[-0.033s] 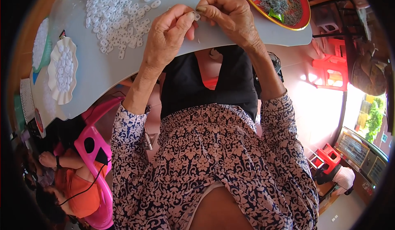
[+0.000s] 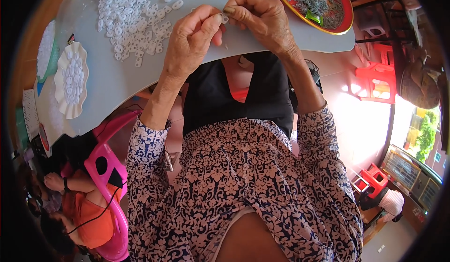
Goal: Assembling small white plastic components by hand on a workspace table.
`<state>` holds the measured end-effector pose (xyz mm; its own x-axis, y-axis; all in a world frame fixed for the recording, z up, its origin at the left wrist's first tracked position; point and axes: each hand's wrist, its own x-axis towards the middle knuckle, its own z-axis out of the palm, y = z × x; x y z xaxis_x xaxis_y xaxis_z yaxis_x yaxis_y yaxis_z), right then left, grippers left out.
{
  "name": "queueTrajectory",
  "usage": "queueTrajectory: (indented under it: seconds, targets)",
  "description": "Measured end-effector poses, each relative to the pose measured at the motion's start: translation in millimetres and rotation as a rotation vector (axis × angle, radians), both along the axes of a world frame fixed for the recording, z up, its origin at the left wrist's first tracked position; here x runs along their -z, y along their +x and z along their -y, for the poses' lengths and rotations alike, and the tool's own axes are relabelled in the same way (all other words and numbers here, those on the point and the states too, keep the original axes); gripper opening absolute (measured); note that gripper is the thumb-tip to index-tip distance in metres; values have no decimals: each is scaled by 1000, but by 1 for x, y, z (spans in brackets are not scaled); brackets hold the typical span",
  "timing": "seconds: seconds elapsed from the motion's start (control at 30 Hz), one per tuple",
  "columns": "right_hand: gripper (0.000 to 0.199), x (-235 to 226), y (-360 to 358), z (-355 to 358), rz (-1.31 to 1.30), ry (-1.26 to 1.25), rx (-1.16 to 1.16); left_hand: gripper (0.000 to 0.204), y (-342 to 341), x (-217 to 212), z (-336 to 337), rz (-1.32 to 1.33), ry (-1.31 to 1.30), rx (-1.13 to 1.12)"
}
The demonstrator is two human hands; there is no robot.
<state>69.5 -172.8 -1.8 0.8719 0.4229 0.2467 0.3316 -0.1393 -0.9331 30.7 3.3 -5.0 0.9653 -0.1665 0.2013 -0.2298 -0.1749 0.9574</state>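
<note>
Above the table's near edge, my two hands meet with fingertips almost touching. The thumb and index finger of my left hand (image 2: 193,39) pinch a small white plastic piece (image 2: 225,18). My right hand (image 2: 263,22) has its thumb and finger pressed together right beside that piece; whatever they grip is too small to make out. Left of my hands lies a loose pile of white plastic pieces (image 2: 123,21), oval and with holes. To the right, a red round tray (image 2: 348,10) with a gold rim holds many thin grey pieces (image 2: 311,0) and a green wrapper (image 2: 314,17).
A scalloped white dish (image 2: 59,81) of similar pieces stands on the grey table (image 2: 119,81) at left, beside a green basket (image 2: 52,58). A pink chair (image 2: 107,161) and a person in orange (image 2: 96,217) are at lower left. Red stools (image 2: 377,81) stand right.
</note>
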Motion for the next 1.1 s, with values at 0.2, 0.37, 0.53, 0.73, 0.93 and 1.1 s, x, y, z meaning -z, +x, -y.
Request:
queueTrajectory:
  seconds: [0.2,0.37,0.53,0.73,0.93,1.1]
  targets:
    - [20,-4,0,-1,66,-31,29,19,-2,-3,7,60,8,-39]
    - [23,-7,-1,1,-13,-2,34,18,-2,-6,8,58,25,-60]
    - [24,-6,0,3,-107,150,2,18,-2,-1,8,30,-43,-34]
    - [23,-5,-2,4,-63,113,-29,17,-6,-9,10,-4,-18,-17]
    - [20,-1,0,3,-80,129,-51,12,-5,-3,8,72,10,-30]
    - [21,-9,-3,3,16,-51,1,12,-5,-3,8,120,75,-59]
